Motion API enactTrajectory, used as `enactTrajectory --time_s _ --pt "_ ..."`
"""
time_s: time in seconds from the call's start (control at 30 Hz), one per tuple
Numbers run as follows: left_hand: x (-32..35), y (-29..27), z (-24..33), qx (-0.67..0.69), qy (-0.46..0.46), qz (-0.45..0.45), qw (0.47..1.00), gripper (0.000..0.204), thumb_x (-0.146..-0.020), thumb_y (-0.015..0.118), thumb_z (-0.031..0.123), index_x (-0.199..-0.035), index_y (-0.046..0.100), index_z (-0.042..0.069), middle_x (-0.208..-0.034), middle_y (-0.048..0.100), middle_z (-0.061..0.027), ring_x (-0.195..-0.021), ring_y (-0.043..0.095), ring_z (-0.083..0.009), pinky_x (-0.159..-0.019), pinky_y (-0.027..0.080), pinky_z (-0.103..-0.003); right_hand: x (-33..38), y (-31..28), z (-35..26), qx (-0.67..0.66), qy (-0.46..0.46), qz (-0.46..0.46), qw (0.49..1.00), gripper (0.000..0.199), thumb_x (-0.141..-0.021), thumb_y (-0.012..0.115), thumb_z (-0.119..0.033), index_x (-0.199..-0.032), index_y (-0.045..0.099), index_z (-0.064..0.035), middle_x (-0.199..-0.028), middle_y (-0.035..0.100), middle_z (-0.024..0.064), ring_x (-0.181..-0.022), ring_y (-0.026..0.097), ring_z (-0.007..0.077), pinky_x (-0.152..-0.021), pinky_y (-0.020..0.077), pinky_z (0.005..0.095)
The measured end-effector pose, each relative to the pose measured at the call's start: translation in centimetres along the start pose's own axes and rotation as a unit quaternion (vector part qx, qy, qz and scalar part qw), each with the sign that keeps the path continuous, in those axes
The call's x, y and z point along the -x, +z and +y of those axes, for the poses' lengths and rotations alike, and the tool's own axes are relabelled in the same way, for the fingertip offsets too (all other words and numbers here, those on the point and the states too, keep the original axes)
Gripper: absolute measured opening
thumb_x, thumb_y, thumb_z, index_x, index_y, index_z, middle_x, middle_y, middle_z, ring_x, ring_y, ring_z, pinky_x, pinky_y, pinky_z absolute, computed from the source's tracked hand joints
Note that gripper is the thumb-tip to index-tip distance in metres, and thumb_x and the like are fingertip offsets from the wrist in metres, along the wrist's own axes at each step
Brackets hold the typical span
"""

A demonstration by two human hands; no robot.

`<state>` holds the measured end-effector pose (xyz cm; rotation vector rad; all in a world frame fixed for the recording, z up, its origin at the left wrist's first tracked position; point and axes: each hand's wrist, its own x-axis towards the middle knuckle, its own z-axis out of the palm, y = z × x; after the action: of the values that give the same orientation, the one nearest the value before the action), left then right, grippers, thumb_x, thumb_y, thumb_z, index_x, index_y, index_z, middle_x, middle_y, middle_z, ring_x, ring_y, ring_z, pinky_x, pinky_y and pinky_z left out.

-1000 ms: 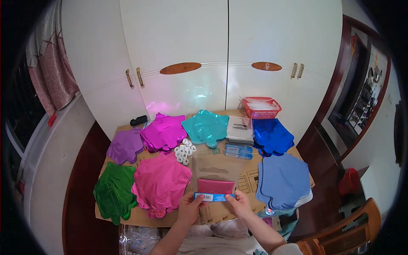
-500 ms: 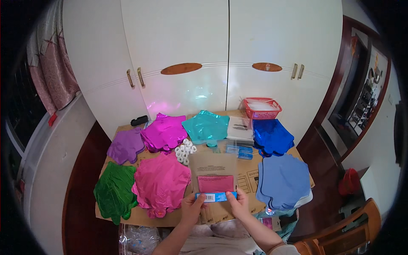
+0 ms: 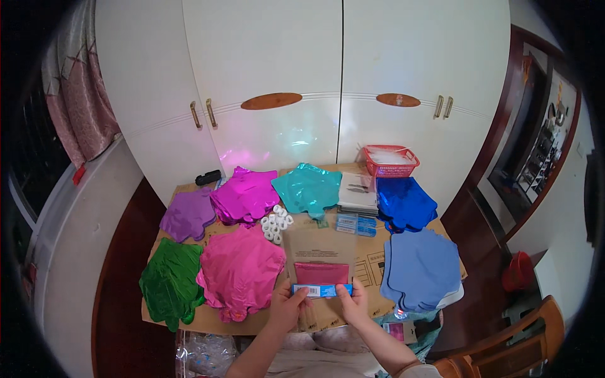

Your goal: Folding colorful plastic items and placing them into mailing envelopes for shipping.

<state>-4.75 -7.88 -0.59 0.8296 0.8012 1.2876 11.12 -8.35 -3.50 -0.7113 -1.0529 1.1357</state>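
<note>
Both my hands grip the near end of a clear plastic packet (image 3: 320, 254), which has a folded pink foil piece (image 3: 321, 273) inside. A blue and white label strip (image 3: 328, 290) runs across this end. My left hand (image 3: 288, 307) pinches the strip's left end, thumb on top. My right hand (image 3: 355, 305) does the same at the right end; the fingers beneath are hidden. Just left of the packet lies a stack of flat pink foil shapes (image 3: 242, 271), like uninflated balloons. Beyond the packet are several small blue-labelled packs (image 3: 356, 224) and a heap of small white rings (image 3: 275, 223).
Stacks of green (image 3: 169, 280), purple (image 3: 187, 215), magenta (image 3: 244, 195), teal (image 3: 307, 189), dark blue (image 3: 406, 203) and pale blue (image 3: 423, 268) foil shapes ring the cardboard-covered table. A red basket (image 3: 391, 165) stands far right, beside stacked clear sleeves (image 3: 358, 189). A wooden chair (image 3: 523, 343) is near right.
The packet's far end has tipped slightly lower in my hands. The whole view has shifted a little. My grip on the label strip is the same.
</note>
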Motion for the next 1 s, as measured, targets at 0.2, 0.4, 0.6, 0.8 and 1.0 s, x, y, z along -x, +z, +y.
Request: enactTrajectory --time_s 0.2,0.4,0.6,0.8,1.0 --pt "-0.3 -0.6 -0.9 0.001 0.023 0.005 1.0 0.011 -0.085 0.057 0.002 -0.096 0.056 0.004 -0.075 0.061 -0.004 -0.053 0.056 -0.0094 -0.046 0.041 -0.021 -0.1 -0.2 -0.5 0.035 0.001 -0.011 0.999 0.018 -0.086 0.06 -0.005 -0.103 0.055 -0.0031 -0.094 0.06 0.001 -0.083 0.053 0.0059 -0.071 0.0436 0.0213" --pt "0.3 0.4 -1.0 -0.064 0.038 0.03 0.997 0.008 -0.084 0.058 0.001 -0.091 0.055 0.003 -0.068 0.059 -0.004 -0.05 0.054 -0.0096 -0.044 0.039 -0.022 -0.2 0.1 -0.5 0.076 0.01 0.038 0.996 0.023 -0.082 0.066 -0.008 -0.102 0.055 -0.0035 -0.093 0.06 0.0 -0.082 0.052 0.0054 -0.072 0.0435 0.0216" --pt "0.2 0.6 -1.3 -0.064 0.058 0.057 0.995 0.008 -0.083 0.06 0.003 -0.088 0.054 0.004 -0.067 0.058 -0.0037 -0.048 0.053 -0.0089 -0.041 0.038 -0.021 -0.3 1.2 -1.0 0.039 -0.031 0.043 0.998 0.024 -0.083 0.068 -0.015 -0.099 0.056 -0.0034 -0.091 0.06 0.001 -0.082 0.053 0.0064 -0.074 0.0435 0.0226" --pt "0.3 1.4 -1.2 -0.029 0.041 0.093 0.994 0.011 -0.09 0.056 0.015 -0.083 0.053 0.007 -0.062 0.055 0.0008 -0.048 0.051 -0.0056 -0.043 0.036 -0.02 0.0 1.0 -0.8 0.108 -0.052 0.028 0.992 0.021 -0.087 0.062 -0.017 -0.102 0.055 -0.0038 -0.093 0.059 0.0002 -0.084 0.051 0.0071 -0.076 0.042 0.0235" --pt "0.1 0.1 -2.3 0.054 0.059 0.075 0.994 0.009 -0.093 0.051 0.015 -0.093 0.054 0.006 -0.074 0.061 -0.0048 -0.048 0.055 -0.0101 -0.041 0.045 -0.023 0.0 0.9 -1.0 0.083 -0.027 0.017 0.996 0.019 -0.094 0.05 -0.021 -0.101 0.055 -0.0041 -0.088 0.058 -0.0007 -0.079 0.05 0.0066 -0.071 0.0416 0.0231"
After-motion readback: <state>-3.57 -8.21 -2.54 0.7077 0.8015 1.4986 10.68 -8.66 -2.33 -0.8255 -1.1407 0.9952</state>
